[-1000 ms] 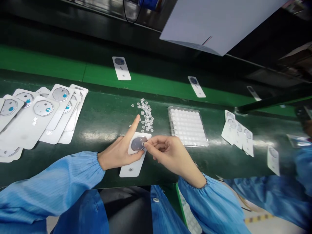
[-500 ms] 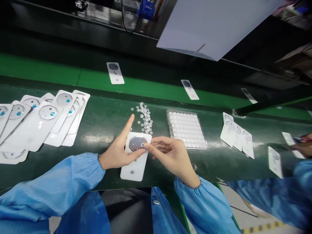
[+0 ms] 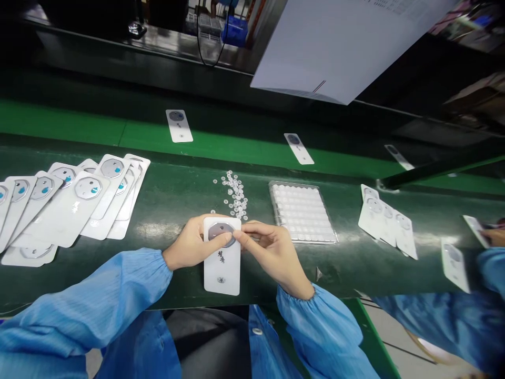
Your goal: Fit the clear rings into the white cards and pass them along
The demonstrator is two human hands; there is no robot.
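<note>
A white card [image 3: 222, 271] with rounded corners, dark lettering and a grey eight-sided panel [image 3: 215, 228] is tilted up in front of me. My left hand [image 3: 193, 245] grips its left side, thumb across the panel and fingers behind. My right hand [image 3: 276, 251] pinches the upper right edge, its thumb pressing on the panel's right side. Whether a small disc lies under that thumb is hidden. Just beyond the card, small clear round discs [image 3: 238, 196] lie in a loose scatter. A clear tray [image 3: 335, 237] of white round pieces in rows sits right of them.
Overlapping white cards [image 3: 82, 208] with blue marks spread at left. More cards [image 3: 389, 217] lie at right, near a co-worker's hand [image 3: 496, 237]. Single cards [image 3: 179, 126] rest on the green belt [image 3: 236, 146] behind. A paper sheet [image 3: 335, 47] hangs overhead.
My left index finger, stretched out before, is now folded behind the card. The card stands straighter. The clear disc seen at my right fingertips is now hidden.
</note>
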